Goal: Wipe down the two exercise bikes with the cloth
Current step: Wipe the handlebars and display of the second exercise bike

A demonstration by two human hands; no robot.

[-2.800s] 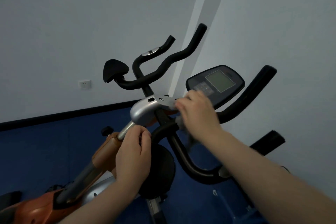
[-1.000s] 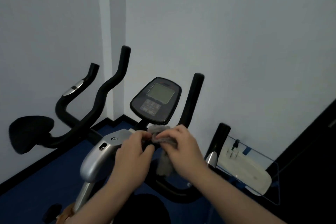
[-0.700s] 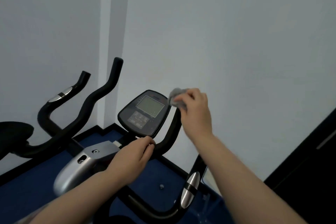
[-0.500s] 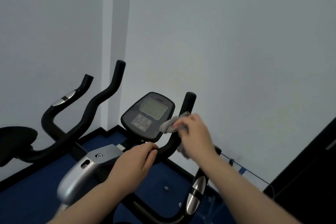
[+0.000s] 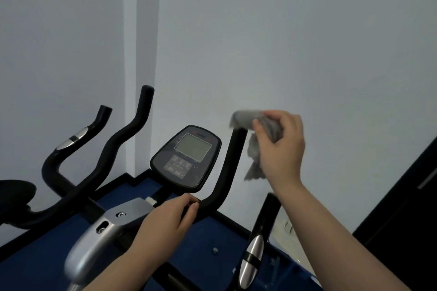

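The near exercise bike has a black console [image 5: 186,157] with a grey screen and a black upright handlebar [image 5: 230,165] to its right. My right hand [image 5: 282,146] grips a grey cloth [image 5: 254,125] that is draped over the top end of that handlebar, with a corner hanging down. My left hand [image 5: 165,221] holds the handlebar's lower bend, just below the console. A silver stem cover [image 5: 101,234] sits lower left. The second bike's black curved handlebars [image 5: 99,160] stand at the left.
Pale walls meet in a corner behind the bikes. The floor [image 5: 35,264] is blue with a black skirting. Another black grip with a silver sensor [image 5: 254,253] rises at lower right. A dark panel [image 5: 406,220] fills the right edge.
My right hand has slid the cloth up the right handlebar from its middle to the top end. My left hand has stayed on the lower bend.
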